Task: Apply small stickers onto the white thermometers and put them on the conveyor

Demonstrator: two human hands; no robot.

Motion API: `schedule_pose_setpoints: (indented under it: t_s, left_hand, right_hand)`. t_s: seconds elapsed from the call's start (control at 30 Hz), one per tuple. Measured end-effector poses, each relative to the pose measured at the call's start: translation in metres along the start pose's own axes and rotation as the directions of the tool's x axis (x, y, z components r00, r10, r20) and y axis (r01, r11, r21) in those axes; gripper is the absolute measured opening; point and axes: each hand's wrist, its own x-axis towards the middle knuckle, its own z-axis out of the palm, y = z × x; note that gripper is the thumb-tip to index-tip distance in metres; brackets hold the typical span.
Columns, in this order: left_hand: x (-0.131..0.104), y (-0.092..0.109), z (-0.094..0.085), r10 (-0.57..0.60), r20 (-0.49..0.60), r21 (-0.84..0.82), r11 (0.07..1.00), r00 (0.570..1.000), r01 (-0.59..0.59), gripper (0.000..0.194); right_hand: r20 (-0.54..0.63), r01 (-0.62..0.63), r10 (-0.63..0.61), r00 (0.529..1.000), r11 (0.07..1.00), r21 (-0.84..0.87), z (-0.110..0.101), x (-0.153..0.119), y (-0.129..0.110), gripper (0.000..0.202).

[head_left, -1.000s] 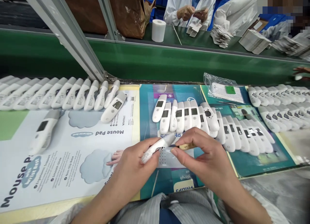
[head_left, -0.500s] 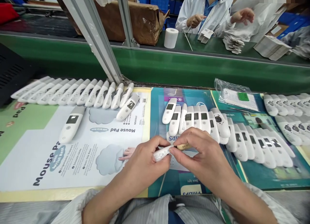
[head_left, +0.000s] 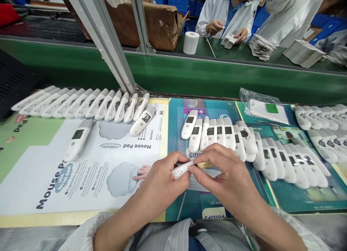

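Observation:
Both my hands meet over the teal printed sheet, around one white handheld thermometer (head_left: 182, 170). My left hand (head_left: 165, 175) pinches its body between thumb and fingers, with one narrow edge turned up. At the thermometer's far end, my right hand (head_left: 225, 167) has thumb and index finger closed together. A tan piece with dark marks (head_left: 204, 165) shows beneath the right fingers; whether they hold it I cannot tell. Just beyond my hands lies a group of thermometers (head_left: 212, 131) with dark screens. One more thermometer (head_left: 78, 139) lies on the sheet at left, tipped partly onto its side.
A row of thermometers (head_left: 93, 103) runs along the back left, and more (head_left: 298, 164) lie at right. Behind them are a clear bag (head_left: 256, 101), a metal post (head_left: 105, 37) and a green ledge (head_left: 189, 75). Across it, a co-worker's hand (head_left: 241, 34) touches a small box (head_left: 228, 41).
My hands stay nearly still around the thermometer. The lone thermometer at left has rolled somewhat onto its side. Across the ledge, the co-worker's raised hand has come down to the small box.

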Motion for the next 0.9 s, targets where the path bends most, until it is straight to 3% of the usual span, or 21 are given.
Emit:
schedule_pose_setpoints:
  t_s: [0.9]
  left_hand:
    - [0.0017,-0.0039,0.0019,0.031,-0.012,-0.046,0.998,0.999,-0.032,0.018]
  right_hand:
    - [-0.011,-0.014,0.013,1.000,1.000,-0.025,0.0047,0.0009,-0.0015,0.007]
